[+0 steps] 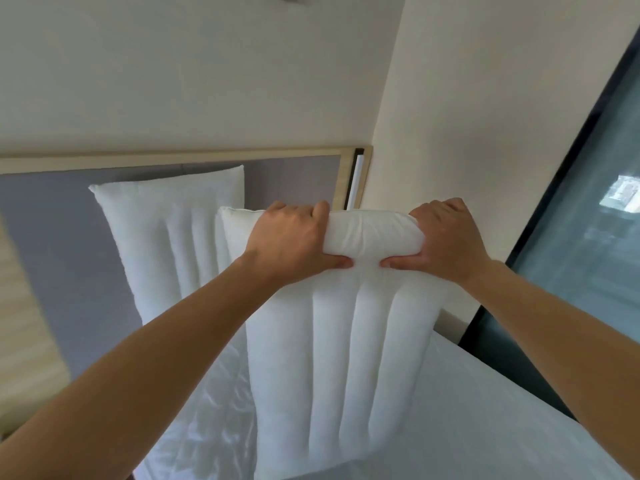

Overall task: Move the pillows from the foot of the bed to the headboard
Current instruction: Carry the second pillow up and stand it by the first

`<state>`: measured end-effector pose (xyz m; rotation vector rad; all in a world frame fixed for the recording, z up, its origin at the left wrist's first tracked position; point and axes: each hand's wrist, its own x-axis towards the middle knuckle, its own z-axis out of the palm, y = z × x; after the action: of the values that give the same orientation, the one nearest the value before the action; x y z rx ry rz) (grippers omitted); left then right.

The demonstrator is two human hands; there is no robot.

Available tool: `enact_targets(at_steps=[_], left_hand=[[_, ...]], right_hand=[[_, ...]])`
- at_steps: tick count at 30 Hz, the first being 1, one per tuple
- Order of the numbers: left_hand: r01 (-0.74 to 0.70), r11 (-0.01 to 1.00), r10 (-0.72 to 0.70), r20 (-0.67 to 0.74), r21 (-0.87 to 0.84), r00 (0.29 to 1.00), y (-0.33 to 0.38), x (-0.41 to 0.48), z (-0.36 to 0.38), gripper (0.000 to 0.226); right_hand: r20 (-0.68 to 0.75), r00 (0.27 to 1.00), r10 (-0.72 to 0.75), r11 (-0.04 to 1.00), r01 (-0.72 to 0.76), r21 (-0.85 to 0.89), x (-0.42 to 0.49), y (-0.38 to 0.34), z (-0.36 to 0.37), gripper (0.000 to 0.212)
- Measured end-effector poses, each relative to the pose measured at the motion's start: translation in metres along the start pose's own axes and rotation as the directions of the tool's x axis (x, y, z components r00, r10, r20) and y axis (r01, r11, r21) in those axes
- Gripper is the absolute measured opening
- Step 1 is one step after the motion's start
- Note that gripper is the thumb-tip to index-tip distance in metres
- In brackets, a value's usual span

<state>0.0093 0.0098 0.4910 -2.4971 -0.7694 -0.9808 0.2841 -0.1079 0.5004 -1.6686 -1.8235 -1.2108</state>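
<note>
Far left of the left hand: pale wood-grain panel [24, 323] at frame edge, blurred. Grey padded headboard [65, 244] with light wooden frame behind and left of both hands, below a white wall [173, 74]. First pillow [166, 233], white with stitched channels, upright against headboard, up and left of the left hand, lower part hidden behind the second pillow. Crumpled white sheet [207, 420] on the bed below left forearm. Left hand [289, 242] closed around top edge of second pillow [346, 358], fingers curled over the far side, thumb pressed on the near face, fabric bunched in the grip. Second pillow white, ribbed with vertical seams, held upright between and below both hands, overlapping the first pillow's right side; bottom end meeting the bed, exact contact not clear. Roll of bunched pillow top stretched between the two hands. Thumb tips pointing toward each other, close but apart. Right hand [446, 242] likewise clamped on the same top edge, fingers wrapped over, thumb underneath on the near face. White wall corner behind right hand. Smooth white bed surface [485, 427] below right forearm. Dark-framed window [588, 202] right of right hand, glass tinted blue-green, bright reflection near the far right edge.
</note>
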Motion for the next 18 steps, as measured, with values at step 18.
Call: enact_targets(at_steps=[18], left_hand=[[-0.109, 0.989, 0.11, 0.013, -0.096, 0.994, -0.167, 0.155, 0.14, 0.071]], right_hand=[[-0.005, 0.995, 0.104, 0.966, -0.102, -0.239, 0.14, 0.024, 0.162, 0.093]])
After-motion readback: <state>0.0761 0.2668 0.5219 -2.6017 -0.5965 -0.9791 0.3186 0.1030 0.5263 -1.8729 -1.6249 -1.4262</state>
